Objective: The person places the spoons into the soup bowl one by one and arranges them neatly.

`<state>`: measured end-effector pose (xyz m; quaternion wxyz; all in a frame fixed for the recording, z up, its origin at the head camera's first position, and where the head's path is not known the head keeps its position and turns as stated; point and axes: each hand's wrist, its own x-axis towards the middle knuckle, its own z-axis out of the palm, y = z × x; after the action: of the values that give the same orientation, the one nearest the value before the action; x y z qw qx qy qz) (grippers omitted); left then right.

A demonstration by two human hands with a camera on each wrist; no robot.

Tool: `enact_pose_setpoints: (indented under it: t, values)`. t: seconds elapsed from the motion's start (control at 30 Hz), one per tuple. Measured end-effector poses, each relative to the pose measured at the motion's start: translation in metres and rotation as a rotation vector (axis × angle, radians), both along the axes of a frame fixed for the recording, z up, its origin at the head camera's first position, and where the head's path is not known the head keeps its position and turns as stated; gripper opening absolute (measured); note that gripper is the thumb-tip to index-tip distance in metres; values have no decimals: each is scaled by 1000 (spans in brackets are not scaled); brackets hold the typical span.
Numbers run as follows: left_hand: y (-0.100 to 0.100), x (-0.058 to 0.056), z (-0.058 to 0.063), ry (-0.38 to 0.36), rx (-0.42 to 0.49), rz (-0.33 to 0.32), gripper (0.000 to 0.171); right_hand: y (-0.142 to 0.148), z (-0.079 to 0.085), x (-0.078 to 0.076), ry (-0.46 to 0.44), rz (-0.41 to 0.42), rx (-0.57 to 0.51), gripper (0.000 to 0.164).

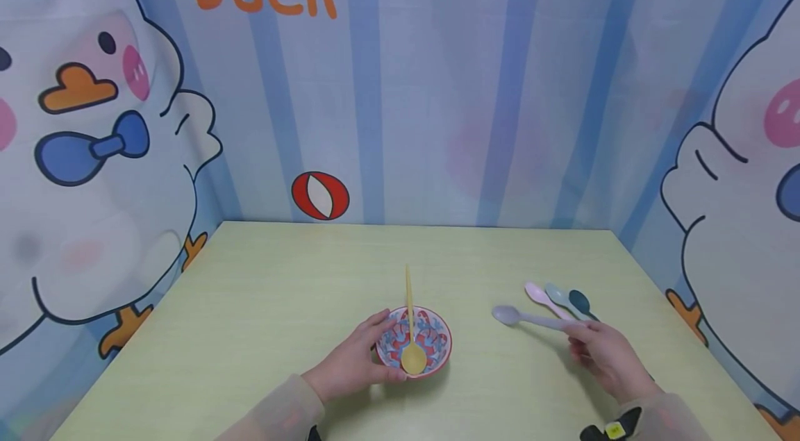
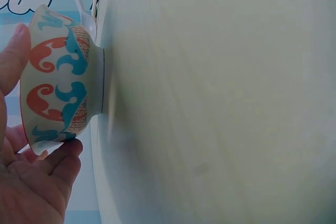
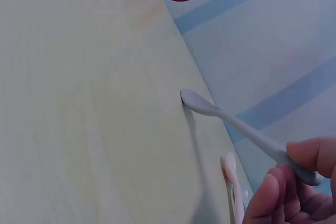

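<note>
My left hand (image 1: 353, 361) holds a small bowl (image 1: 441, 344) with red and blue patterns, thumb at the near side and fingers at the far left rim. The left wrist view shows the bowl (image 2: 68, 77) side-on, its foot at the table surface. Inside it leans a yellow spoon (image 1: 413, 359), handle sticking up past the far rim. To the right, my right hand (image 1: 609, 358) pinches a pale lavender spoon (image 1: 542, 321) by its handle end, the head pointing left toward the bowl. In the right wrist view this spoon (image 3: 247, 129) is raised above the table, casting a shadow.
Just beyond my right hand lie a pink spoon (image 1: 542, 297), a pale grey-green spoon (image 1: 561, 298) and a dark teal spoon (image 1: 580, 301), side by side. The light wooden table (image 1: 300, 274) ends at a striped blue cloth backdrop (image 1: 425, 94) with duck drawings on both sides.
</note>
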<state>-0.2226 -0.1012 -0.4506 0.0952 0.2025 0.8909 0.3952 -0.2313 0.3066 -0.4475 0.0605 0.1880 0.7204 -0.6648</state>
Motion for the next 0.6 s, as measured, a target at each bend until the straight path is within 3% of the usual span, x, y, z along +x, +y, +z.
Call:
enact_pose_setpoints:
  t: [0.33, 0.6]
  values:
    - [0, 0, -2, 20, 13, -8, 94, -2, 12, 2, 14, -68, -144, 39]
    - [0, 0, -1, 23, 7, -4, 94, -9, 17, 3, 48, -113, -164, 42]
